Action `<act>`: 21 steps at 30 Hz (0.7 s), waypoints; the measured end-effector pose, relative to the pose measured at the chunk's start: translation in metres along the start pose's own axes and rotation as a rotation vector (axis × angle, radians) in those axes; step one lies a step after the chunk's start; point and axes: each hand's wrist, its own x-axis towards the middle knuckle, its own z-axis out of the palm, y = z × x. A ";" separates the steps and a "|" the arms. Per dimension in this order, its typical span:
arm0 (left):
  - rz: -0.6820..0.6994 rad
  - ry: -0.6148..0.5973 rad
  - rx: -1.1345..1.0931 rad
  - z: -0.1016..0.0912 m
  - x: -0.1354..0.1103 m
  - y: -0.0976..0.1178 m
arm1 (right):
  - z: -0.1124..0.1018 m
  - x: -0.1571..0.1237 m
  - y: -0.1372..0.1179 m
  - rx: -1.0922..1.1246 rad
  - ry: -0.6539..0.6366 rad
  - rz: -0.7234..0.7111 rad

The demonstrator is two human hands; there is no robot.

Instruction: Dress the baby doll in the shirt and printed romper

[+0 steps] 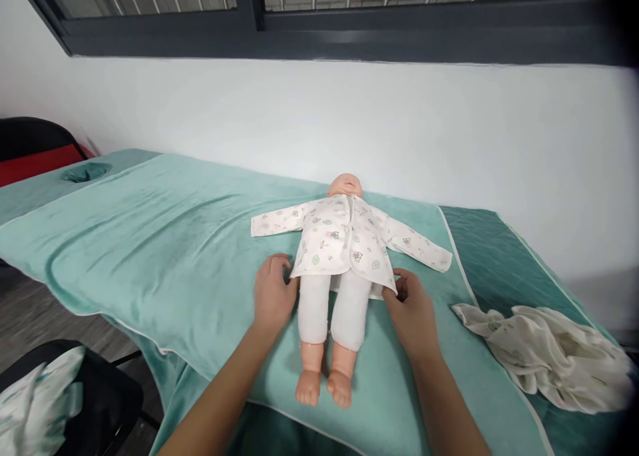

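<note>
Lying on its back, the doll (348, 313) is on a green blanket (200, 243), with its head toward the wall (299, 116) and its bare feet pointing to the person. A white shirt (344, 233) with little pictures on it covers the doll's chest and tummy. Its two front sides meet near the top and split apart at the bottom, and its sleeves stick out on both sides of the doll.

The left hand (273, 293) is just beside the doll's leg. Its fingers are bent and close together, and the thumb is at the shirt's bottom corner, but I cannot tell if it is pinching the cloth. The right hand (410, 309) is by the doll's other side, with the thumb and a bent finger pinching the other bottom corner of the shirt.

Over to the right of the doll, a crumpled cloth (554, 356) sits in a soft heap. Well to the left of the doll, nearer the person, a black chair (112, 389) has a white and green cloth (34, 409) on it. Beyond the doll's head, a dark window frame (164, 36) runs along the wall.
</note>
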 end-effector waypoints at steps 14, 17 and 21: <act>0.463 0.054 -0.148 0.007 0.015 0.006 | 0.017 0.001 -0.018 -0.046 0.110 -0.656; 0.438 0.072 -0.189 0.005 0.013 0.008 | 0.016 0.000 -0.019 0.008 0.124 -0.628; 0.302 0.120 -0.286 0.000 0.009 0.008 | 0.013 -0.004 -0.018 0.048 0.171 -0.577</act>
